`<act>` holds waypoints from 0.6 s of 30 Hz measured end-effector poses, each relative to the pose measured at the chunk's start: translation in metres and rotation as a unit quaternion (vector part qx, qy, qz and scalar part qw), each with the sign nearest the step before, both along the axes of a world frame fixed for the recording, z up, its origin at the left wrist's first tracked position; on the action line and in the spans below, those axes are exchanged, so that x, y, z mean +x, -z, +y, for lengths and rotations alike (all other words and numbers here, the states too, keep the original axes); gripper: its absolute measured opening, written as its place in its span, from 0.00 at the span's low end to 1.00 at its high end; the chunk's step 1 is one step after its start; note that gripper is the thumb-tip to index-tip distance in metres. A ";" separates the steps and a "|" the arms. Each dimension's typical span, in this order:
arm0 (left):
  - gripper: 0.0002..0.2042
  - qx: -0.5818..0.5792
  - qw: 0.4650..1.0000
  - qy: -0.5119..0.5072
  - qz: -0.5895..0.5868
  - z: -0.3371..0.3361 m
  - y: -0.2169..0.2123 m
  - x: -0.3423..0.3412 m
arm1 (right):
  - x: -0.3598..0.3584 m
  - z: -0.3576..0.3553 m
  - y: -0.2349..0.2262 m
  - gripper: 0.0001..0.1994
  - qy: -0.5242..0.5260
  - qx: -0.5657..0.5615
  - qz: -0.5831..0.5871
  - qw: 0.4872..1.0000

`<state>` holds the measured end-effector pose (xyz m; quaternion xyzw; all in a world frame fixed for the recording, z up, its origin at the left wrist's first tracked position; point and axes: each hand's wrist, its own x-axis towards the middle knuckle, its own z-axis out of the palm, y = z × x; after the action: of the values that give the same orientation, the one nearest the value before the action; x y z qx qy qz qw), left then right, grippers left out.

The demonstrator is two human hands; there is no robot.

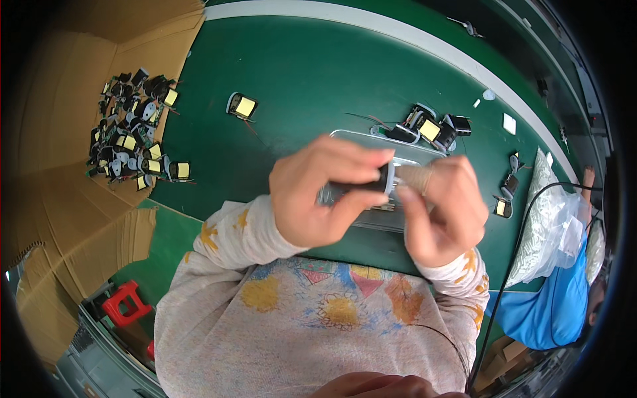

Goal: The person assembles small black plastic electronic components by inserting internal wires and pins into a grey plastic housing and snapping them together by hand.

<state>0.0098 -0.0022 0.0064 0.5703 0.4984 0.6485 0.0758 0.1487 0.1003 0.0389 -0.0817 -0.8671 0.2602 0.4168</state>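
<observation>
My left hand [325, 189] pinches a small black module with a grey rim [388, 178] between thumb and fingers. On its right side my right hand [448, 209] has its fingers curled close to the rim. Motion blurs the right fingertips, and what they pinch is too small to make out. Both hands are above a clear plastic tray [345, 134], which they partly hide. Just behind the tray lies a cluster of black modules with yellow pads and loose wires [428, 127].
A single module [243, 106] lies on the green table [298, 73]. Many more are heaped beside a cardboard box [73, 86] at the left. Several small modules [509, 186] and a plastic-wrapped bag [537, 219] are at the right, with a black cable. A person in blue [547, 305] sits there.
</observation>
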 end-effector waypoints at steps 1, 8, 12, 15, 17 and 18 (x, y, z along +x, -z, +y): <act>0.17 -0.021 0.998 0.028 0.057 0.001 -0.001 -0.009 | -0.004 0.006 -0.003 0.10 -0.012 -0.018 -0.008 1.000; 0.09 -0.226 0.911 -0.214 0.272 -0.028 0.008 -0.104 | -0.045 0.122 0.008 0.05 0.016 -0.302 -0.134 0.944; 0.18 -0.288 0.853 -0.274 0.340 -0.054 0.032 -0.153 | -0.076 0.218 0.044 0.13 0.160 -0.398 -0.122 0.895; 0.17 -0.341 0.806 -0.220 0.431 -0.047 0.047 -0.166 | -0.076 0.244 0.071 0.18 0.310 -0.021 -0.222 0.924; 0.16 -0.331 0.797 -0.222 0.454 -0.044 0.045 -0.169 | -0.067 0.234 0.064 0.18 0.251 0.016 -0.223 0.942; 0.16 -0.320 0.788 -0.226 0.474 -0.044 0.043 -0.168 | -0.062 0.215 0.051 0.19 0.189 0.055 -0.224 0.955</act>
<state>-0.1587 -0.0459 -0.0370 0.6200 0.7656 0.0982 -0.1409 0.0864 0.3155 -0.0123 -0.2770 -0.9199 0.1032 0.2576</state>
